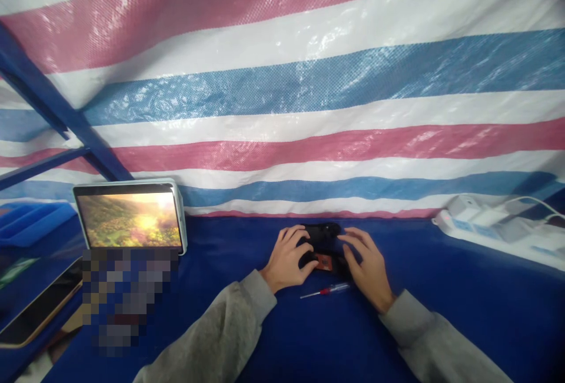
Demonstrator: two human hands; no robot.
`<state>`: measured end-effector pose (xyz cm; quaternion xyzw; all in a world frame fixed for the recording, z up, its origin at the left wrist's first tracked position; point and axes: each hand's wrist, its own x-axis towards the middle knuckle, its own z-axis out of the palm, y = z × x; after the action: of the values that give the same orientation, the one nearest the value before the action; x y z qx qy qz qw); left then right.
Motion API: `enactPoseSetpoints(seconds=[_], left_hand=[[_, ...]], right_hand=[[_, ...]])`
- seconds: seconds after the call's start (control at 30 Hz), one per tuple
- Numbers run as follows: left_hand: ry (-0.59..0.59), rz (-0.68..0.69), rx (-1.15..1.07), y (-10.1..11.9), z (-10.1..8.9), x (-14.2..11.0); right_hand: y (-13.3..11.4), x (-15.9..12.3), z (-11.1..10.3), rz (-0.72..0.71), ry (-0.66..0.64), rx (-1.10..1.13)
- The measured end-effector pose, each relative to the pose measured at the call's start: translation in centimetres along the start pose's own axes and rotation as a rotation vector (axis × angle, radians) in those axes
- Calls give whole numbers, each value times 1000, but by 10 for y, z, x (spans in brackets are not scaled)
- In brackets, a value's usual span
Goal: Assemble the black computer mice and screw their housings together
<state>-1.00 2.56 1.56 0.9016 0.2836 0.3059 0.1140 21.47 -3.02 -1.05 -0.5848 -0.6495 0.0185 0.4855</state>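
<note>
A black plastic device (325,232) lies on the blue tabletop, its exact kind unclear. In its nearer part an orange-brown board (324,262) shows. My left hand (289,258) grips the device from the left, fingers over the far part and thumb beside the board. On the right, my right hand (365,265) is open, its fingers apart and curved toward the device's right end; nothing shows in it. A small screwdriver (325,291) with a clear and red handle lies just in front of the device, its tip to the left.
At the left a tablet (130,218) stands propped up. A phone (42,306) and a blue tray (37,222) are beyond it to the left. White power strips (498,233) with plugs and cables lie at the right. A striped tarp (309,95) hangs behind the table.
</note>
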Motion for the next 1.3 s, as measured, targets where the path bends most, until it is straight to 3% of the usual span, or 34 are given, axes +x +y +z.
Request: enactPoseSetpoints(seconds=[0.2,0.5,0.87,1.3], left_hand=[[-21,41,4,-1,1,0],[161,30,-42,5,7,7],[372,121,-81,6,10,11],[379,156,-112,4,17,6]], right_hand=[[-10,-1,-4,5,18,16],[-22,-7,1,-66,-79,33],[-21,-3,-3,-185,72,10],[-18,-3,3,-164,124,-4]])
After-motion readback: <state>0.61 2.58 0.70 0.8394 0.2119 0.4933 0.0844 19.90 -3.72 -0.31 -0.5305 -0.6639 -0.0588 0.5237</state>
